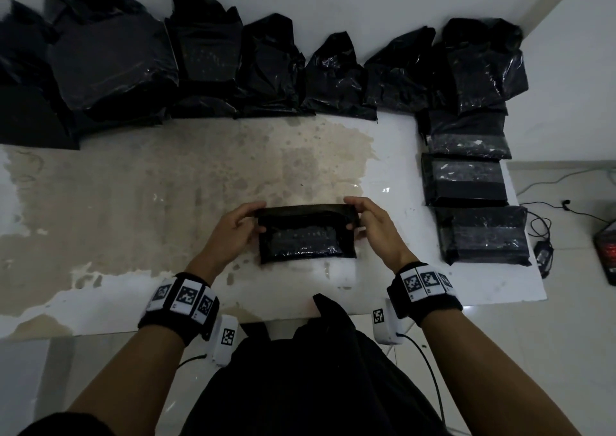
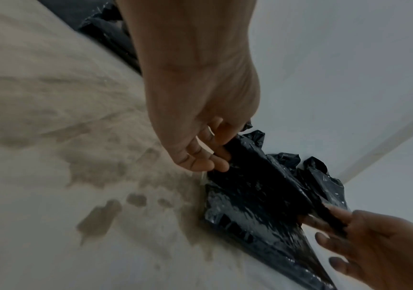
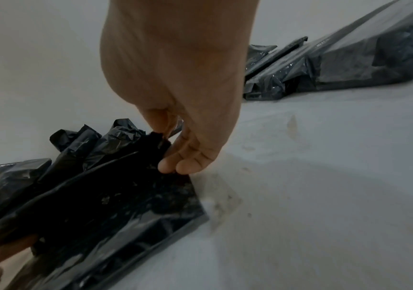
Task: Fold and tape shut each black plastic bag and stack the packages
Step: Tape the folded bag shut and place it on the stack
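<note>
The step in hand looks like the fold. At lower centre of the head view, a black bag lies on the stained tabletop, its upper flap raised. The left hand pinches the flap's left corner; the right hand pinches the right corner. Each grip is clamped on the plastic, thumb against fingertips, as both wrist views confirm.

Along the top of the frame runs a row of unsealed bags, crumpled and open-topped. At the right edge sit finished packages, laid in a column and partly overlapping.

Judging by this, the next move calls for drawing the flap down flat over the bag's body, keeping both corners level so the crease runs straight, then holding it with one hand while tape is fetched. No tape roll is visible in any view.
</note>
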The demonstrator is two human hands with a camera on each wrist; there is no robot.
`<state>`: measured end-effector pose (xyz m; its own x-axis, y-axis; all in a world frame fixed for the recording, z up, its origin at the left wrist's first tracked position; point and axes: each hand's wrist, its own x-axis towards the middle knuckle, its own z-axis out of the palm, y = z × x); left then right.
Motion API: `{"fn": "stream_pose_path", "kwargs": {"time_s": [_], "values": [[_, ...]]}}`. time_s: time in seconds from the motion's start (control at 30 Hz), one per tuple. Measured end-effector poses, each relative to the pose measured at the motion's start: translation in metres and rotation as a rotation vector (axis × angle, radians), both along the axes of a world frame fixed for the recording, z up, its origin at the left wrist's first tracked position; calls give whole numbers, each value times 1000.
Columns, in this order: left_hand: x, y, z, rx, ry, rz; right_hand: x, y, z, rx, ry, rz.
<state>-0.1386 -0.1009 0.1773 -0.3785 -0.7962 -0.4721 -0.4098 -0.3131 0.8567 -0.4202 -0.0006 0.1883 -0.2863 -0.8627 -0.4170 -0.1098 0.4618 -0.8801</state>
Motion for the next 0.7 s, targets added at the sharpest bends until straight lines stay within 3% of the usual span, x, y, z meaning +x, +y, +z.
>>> {"fn": "stream_pose_path", "kwargs": {"time_s": [0.1, 0.2, 0.27, 0.4, 0.7], "values": [[-4, -21, 1, -191, -141, -99, -7, -14, 2, -46, 155, 102], [-13, -41, 3, -340, -220, -79, -15, -34, -1, -68, 300, 109], [-18, -53, 4, -329, -216, -47, -23, -48, -6, -35, 294, 73], [-25, -65, 6, -186, -80, 128, -33, -67, -12, 18, 111, 17], [-41, -81, -12, -112, 16, 265, -35, -93, -25, -49, 86, -88]]}}
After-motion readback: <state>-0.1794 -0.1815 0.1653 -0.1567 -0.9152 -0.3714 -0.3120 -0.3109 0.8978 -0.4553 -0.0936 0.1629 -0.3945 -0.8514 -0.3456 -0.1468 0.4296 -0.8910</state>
